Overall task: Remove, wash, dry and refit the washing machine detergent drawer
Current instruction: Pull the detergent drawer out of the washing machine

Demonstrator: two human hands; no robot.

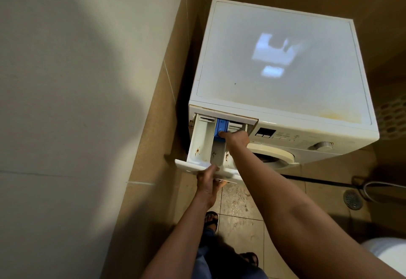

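A white front-loading washing machine (283, 74) stands in a tiled corner. Its white detergent drawer (201, 144) is pulled far out at the top left and has rusty stains in its compartments. My left hand (207, 185) grips the drawer's front panel from below, thumb on top. My right hand (235, 137) reaches into the drawer, and its fingertips press the blue release tab (220, 126) in the middle compartment.
A pale wall (77, 103) rises close on the left, with brown tiles beside the machine. The control panel and dial (323, 145) are to the right of the drawer, the door rim below. A floor drain (352, 199) and a hose lie at right.
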